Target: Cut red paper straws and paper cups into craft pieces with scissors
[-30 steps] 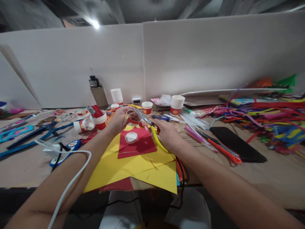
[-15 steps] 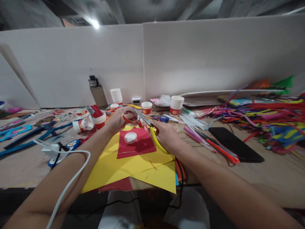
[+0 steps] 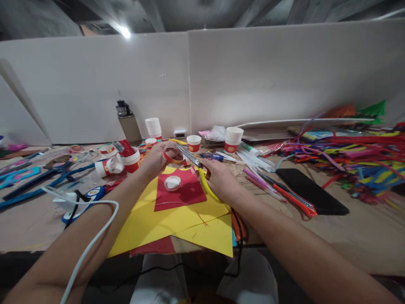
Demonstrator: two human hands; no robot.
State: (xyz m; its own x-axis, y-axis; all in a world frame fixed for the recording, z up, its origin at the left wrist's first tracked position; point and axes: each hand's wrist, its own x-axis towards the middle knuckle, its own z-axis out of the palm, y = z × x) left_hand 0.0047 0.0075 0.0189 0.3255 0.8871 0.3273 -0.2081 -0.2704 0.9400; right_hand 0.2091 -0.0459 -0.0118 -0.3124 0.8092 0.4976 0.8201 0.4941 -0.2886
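My left hand [image 3: 160, 154] grips a ring cut from a red paper cup [image 3: 175, 161], curved and open in the middle. In my right hand [image 3: 220, 175] is a pair of scissors [image 3: 189, 154], its blades pointing up and left against the upper part of the ring. Below both hands, a small white cup bottom [image 3: 172, 183] rests on a square of red paper [image 3: 186, 197]. That square lies on larger yellow sheets [image 3: 142, 223]. Beside my right hand curves a yellow strip [image 3: 207, 185], partly hidden by the hand.
Stacked paper cups [image 3: 233, 139] and a single cup [image 3: 194, 143] stand behind. A cup of red sticks [image 3: 129, 159] is at left. To the right lie a utility knife [image 3: 295, 198], a black phone [image 3: 311, 191] and colourful pipe cleaners [image 3: 354, 158]. A white cable [image 3: 101, 223] crosses my left forearm.
The scissor blades look slightly wider apart at the ring. The whole view has shifted a little; both hands keep their holds and the objects on the table stay put.
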